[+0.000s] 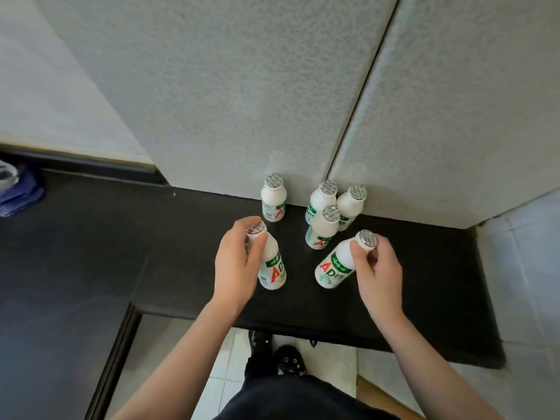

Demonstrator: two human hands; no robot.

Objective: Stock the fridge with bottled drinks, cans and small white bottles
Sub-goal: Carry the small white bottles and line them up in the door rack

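Several small white bottles with foil caps and green-and-red labels stand on a black counter [424, 283]. My left hand [236, 265] grips the neck of one small white bottle [272, 268] at the front left. My right hand [378, 268] grips the neck of another small white bottle [333, 268], which leans to the right. One bottle [273, 200] stands alone at the back by the wall. A cluster of three bottles [325, 221] stands at the back right. No fridge shows in the head view.
A grey textured wall [242, 86] rises right behind the bottles, with a vertical seam [363, 86] in it. The counter runs on to the left [60, 268]. A blue cloth [18, 192] lies at the far left. White floor tiles [333, 359] and my feet show below.
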